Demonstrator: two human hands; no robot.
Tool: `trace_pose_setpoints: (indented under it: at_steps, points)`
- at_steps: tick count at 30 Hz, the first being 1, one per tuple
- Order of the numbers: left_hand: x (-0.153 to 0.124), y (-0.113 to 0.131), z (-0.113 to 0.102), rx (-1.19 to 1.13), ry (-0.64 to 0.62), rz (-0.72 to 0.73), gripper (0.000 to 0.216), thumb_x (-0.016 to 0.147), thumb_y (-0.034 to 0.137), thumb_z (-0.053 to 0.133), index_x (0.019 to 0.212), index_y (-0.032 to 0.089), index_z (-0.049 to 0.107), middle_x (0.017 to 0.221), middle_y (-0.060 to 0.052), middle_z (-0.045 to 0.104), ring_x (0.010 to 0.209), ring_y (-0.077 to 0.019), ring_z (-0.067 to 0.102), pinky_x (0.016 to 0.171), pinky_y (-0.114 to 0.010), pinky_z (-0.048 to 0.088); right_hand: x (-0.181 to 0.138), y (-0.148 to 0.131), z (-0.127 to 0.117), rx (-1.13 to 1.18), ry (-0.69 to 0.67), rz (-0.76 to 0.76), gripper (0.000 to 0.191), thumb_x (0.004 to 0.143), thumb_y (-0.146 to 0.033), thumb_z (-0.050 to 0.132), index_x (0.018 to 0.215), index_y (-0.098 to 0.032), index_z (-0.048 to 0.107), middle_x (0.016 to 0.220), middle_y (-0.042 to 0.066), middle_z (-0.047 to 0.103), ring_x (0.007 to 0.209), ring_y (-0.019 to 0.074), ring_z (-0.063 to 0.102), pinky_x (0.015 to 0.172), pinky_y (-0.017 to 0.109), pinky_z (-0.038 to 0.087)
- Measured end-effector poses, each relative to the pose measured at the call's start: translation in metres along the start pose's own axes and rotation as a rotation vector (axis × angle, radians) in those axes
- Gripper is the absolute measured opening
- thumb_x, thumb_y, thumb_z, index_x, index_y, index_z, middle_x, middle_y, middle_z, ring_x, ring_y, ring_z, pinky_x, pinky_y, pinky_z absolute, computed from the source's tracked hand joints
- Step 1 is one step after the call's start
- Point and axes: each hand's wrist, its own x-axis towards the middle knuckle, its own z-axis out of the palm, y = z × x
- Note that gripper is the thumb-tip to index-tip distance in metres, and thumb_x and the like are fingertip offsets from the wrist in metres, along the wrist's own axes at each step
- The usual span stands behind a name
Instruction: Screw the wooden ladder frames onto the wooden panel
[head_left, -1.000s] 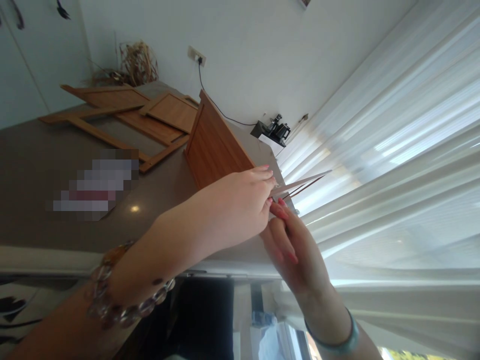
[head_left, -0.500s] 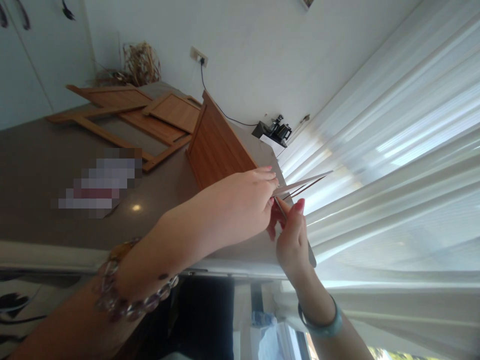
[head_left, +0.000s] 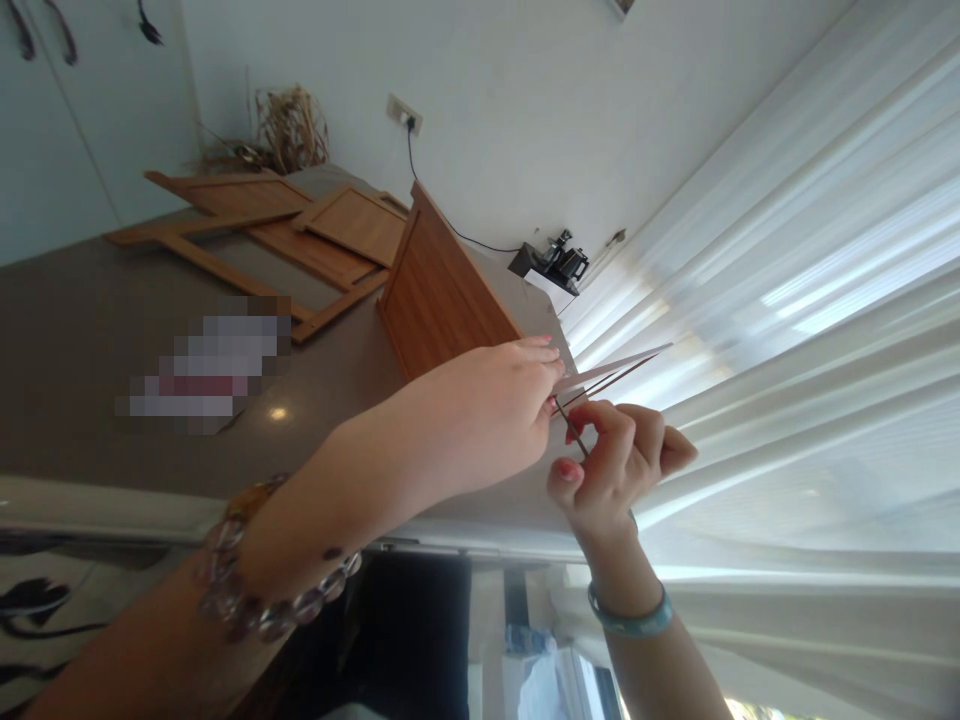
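My left hand, with a bead bracelet at the wrist, is closed in a pinch on the near end of a thin pale wooden strip that points toward the curtain. Just below it my right hand, with a teal bangle, is curled round a thin dark rod-like tool whose tip meets the pinched end of the strip. Both hands hover at the edge of a brown table, beside an upright wooden panel.
Flat wooden frame pieces lie farther back on the table, with dried grass behind them. A wall socket with a black cable and a small black device are near the white curtain. A blurred patch covers part of the table.
My right hand has turned from stretched fingers under the strip to a curled grip on the thin tool, shifting slightly right. My left hand has kept its pinch in place.
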Motion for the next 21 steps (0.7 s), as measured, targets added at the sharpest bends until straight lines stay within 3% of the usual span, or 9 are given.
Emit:
trace_pose_setpoints:
  at_steps: [3, 6, 9, 13, 16, 19, 21]
  points:
    - [0.001, -0.001, 0.0, -0.006, 0.001, 0.012, 0.039, 0.097, 0.024, 0.036, 0.124, 0.018, 0.063, 0.149, -0.007, 0.051, 0.144, -0.0173, 0.042, 0.116, -0.031, 0.043, -0.002, 0.002, -0.004, -0.034, -0.027, -0.08, 0.046, 0.1, -0.059, 0.031, 0.092, -0.02, 0.056, 0.064, 0.001, 0.064, 0.069, 0.0197, 0.058, 0.073, 0.036, 0.03]
    - [0.001, -0.002, 0.001, 0.003, 0.002, 0.021, 0.039, 0.097, 0.023, 0.036, 0.123, 0.017, 0.063, 0.149, -0.007, 0.051, 0.144, -0.017, 0.043, 0.117, -0.031, 0.042, -0.006, 0.003, -0.006, -0.064, -0.058, -0.139, 0.03, 0.098, -0.047, 0.047, 0.098, -0.018, 0.055, 0.064, -0.001, 0.065, 0.07, 0.0189, 0.059, 0.075, 0.036, 0.029]
    - [0.001, -0.001, 0.002, 0.003, 0.02, 0.028, 0.039, 0.097, 0.025, 0.036, 0.125, 0.019, 0.062, 0.149, -0.006, 0.051, 0.145, -0.0162, 0.042, 0.117, -0.031, 0.043, -0.01, 0.006, -0.009, -0.101, -0.072, -0.141, 0.023, 0.101, -0.038, 0.044, 0.103, -0.017, 0.053, 0.075, 0.001, 0.071, 0.077, 0.0191, 0.06, 0.075, 0.035, 0.027]
    - [0.001, 0.003, 0.001, 0.016, -0.001, 0.002, 0.04, 0.098, 0.024, 0.036, 0.128, 0.017, 0.061, 0.149, -0.006, 0.052, 0.146, -0.0146, 0.04, 0.12, -0.03, 0.039, -0.011, 0.008, -0.015, -0.196, -0.144, -0.146, 0.032, 0.104, -0.041, 0.036, 0.106, -0.016, 0.056, 0.09, 0.006, 0.074, 0.085, 0.0217, 0.057, 0.07, 0.033, 0.025]
    - [0.001, 0.002, 0.001, 0.039, 0.001, -0.002, 0.042, 0.098, 0.025, 0.036, 0.132, 0.018, 0.059, 0.15, -0.005, 0.05, 0.146, -0.0149, 0.041, 0.121, -0.031, 0.038, -0.004, 0.006, -0.022, -0.303, -0.23, -0.165, 0.018, 0.101, -0.029, 0.047, 0.089, -0.02, 0.056, 0.071, 0.0, 0.068, 0.074, 0.0183, 0.055, 0.067, 0.033, 0.021]
    - [0.0, -0.001, 0.002, 0.053, 0.035, 0.029, 0.042, 0.098, 0.029, 0.036, 0.135, 0.022, 0.056, 0.151, -0.003, 0.049, 0.143, -0.0163, 0.045, 0.121, -0.033, 0.038, 0.005, 0.002, -0.027, -0.361, -0.239, -0.173, 0.022, 0.098, -0.018, 0.054, 0.076, -0.021, 0.054, 0.048, -0.009, 0.05, 0.06, 0.0131, 0.051, 0.067, 0.033, 0.019]
    - [0.001, -0.003, 0.003, 0.054, 0.039, 0.036, 0.043, 0.099, 0.03, 0.035, 0.137, 0.022, 0.054, 0.151, -0.003, 0.049, 0.143, -0.0163, 0.045, 0.122, -0.034, 0.037, 0.009, 0.0, -0.029, -0.307, -0.245, -0.136, 0.024, 0.098, -0.018, 0.052, 0.076, -0.021, 0.058, 0.045, -0.01, 0.045, 0.054, 0.0112, 0.05, 0.068, 0.033, 0.02]
